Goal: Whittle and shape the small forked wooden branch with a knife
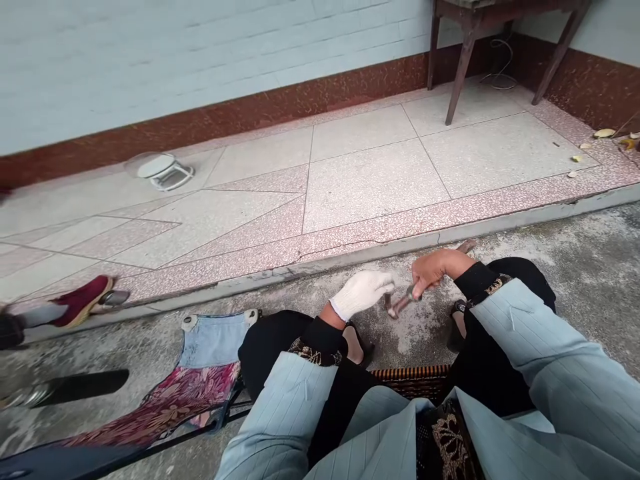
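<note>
My left hand [364,292], in a white knitted glove, is closed with its fingertips by the working end of a tool; what they pinch is too small to make out. My bare right hand [431,272] is wrapped round that tool, which looks like a small hammer [403,304] with a brown handle. The handle's end sticks out behind my right hand, and the tool's head points down and left, just below my left fingers. Both hands are between my knees, above the rough concrete ground [407,337].
A raised tiled step [370,193] runs across in front. On it stand a white stool [163,170] at left and a wooden table [463,67] at back right. A folding fabric chair [200,393] is at my left, near another person's red shoe [83,301]. Peel scraps [604,133] lie far right.
</note>
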Motion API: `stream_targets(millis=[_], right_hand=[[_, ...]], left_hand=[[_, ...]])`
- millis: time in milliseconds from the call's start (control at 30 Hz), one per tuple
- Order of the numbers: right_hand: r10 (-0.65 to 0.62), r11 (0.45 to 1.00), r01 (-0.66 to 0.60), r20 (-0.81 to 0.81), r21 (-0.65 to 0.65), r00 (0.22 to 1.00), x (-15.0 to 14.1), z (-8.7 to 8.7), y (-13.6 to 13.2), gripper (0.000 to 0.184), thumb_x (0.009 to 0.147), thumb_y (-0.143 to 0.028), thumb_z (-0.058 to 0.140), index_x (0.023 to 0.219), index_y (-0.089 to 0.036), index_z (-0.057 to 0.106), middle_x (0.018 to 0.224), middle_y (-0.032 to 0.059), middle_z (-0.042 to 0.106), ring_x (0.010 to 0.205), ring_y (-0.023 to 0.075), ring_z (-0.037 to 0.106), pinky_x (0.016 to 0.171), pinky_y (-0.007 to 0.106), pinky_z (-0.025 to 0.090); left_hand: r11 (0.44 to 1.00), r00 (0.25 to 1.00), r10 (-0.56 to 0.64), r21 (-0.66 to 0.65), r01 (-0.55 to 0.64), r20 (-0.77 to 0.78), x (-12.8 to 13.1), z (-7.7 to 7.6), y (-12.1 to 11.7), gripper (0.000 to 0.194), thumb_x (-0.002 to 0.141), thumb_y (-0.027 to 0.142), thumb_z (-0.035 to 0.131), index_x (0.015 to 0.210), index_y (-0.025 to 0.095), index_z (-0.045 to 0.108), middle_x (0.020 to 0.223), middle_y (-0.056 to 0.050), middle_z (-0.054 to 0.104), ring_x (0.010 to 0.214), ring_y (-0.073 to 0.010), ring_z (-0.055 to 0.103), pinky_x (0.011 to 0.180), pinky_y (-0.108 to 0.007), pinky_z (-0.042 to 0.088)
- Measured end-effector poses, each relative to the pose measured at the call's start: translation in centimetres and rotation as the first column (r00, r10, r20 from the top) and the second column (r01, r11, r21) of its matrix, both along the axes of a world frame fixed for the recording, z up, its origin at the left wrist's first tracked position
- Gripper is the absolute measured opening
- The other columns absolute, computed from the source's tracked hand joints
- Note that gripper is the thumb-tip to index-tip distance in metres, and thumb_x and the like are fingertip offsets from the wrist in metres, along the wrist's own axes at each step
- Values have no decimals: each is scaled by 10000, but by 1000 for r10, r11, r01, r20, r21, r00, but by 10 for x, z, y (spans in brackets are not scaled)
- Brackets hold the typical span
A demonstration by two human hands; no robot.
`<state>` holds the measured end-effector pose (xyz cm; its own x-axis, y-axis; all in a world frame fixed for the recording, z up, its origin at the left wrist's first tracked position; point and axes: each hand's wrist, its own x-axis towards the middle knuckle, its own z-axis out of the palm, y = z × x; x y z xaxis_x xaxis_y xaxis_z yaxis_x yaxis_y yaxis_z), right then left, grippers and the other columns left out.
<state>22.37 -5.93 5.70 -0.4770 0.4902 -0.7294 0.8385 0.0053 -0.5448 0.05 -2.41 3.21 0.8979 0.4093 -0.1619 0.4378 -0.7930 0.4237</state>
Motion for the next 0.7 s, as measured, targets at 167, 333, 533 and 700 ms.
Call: stream_targets(millis=[167,333,533,700], right_hand=[[-34,998,3,-531,-59,846,3,6,-3,462,775,-600,594,753,-140,628,607,-21,569,473,67,457,503,221,354],[-303,764,545,-554,345,775,14,10,5,415,827,-560,532,776,-153,599,627,-9,532,523,93,447,524,237,313],[-382,659,304,-42,688,923,5,-7,9,406,862,-551,512,873,-159,618,795,96,627,682,182,528,579,279,304],[-301,765,149,143,627,943,-4,-19,5,353,782,-473,669,682,-137,633,678,131,611,637,219,552,575,312,340]], left_hand=[[910,965,186,-402,-98,187,0,-5,-2,314,930,373,385,896,156,609,809,-16,626,714,-133,557,661,-235,410],[818,944,310,-538,-205,111,7,-17,-6,372,932,416,349,854,150,598,655,8,536,588,-112,479,575,-228,377],[920,992,115,-381,-87,52,8,-20,-10,309,909,392,410,816,174,608,696,1,544,634,-128,480,627,-239,371],[962,996,33,-274,-8,86,3,-11,-6,252,884,349,459,777,181,613,724,-10,556,638,-132,472,641,-247,353]])
